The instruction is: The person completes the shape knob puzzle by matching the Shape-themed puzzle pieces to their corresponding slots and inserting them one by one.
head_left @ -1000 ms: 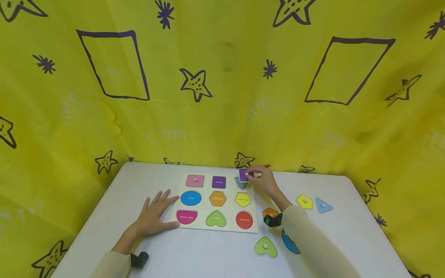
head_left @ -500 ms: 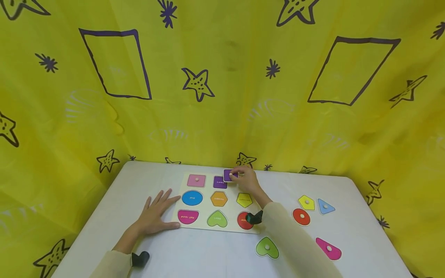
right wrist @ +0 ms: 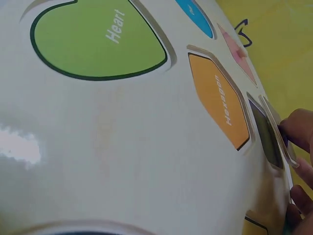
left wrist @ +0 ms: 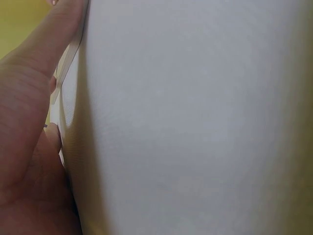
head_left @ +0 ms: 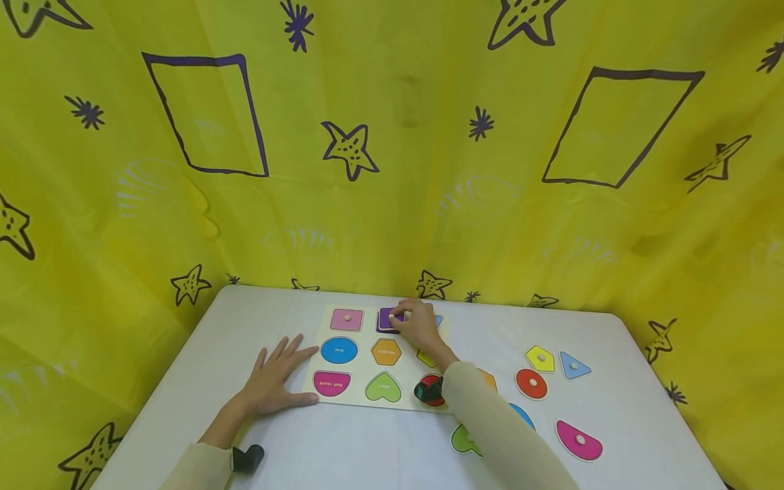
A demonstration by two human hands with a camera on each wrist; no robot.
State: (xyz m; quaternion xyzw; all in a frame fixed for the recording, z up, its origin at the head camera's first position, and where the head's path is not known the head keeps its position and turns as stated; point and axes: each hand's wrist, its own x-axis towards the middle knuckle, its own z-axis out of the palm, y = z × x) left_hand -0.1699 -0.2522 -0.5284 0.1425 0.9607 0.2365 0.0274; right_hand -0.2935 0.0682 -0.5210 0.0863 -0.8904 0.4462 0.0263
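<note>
Purple, the square piece (head_left: 385, 316) is pinched in the right hand (head_left: 419, 325), over its hollow (right wrist: 266, 133) in the board (head_left: 363, 369) but not seated. The left hand (head_left: 271, 381) lies fingers spread on the white table (head_left: 343, 449), thumb and forefinger at the board's edge. A pink rectangle (head_left: 338, 320) sits in place; a red circle (head_left: 527, 382) lies well apart.

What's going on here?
A person is working a shape puzzle. The right hand pinches the purple square piece by its knob over the purple slot of the board; the piece isn't seated yet. The left hand lies spread at the board's left edge. The pink piece is in its slot; other loose pieces, such as the red circle and blue triangle, lie to the right.
</note>
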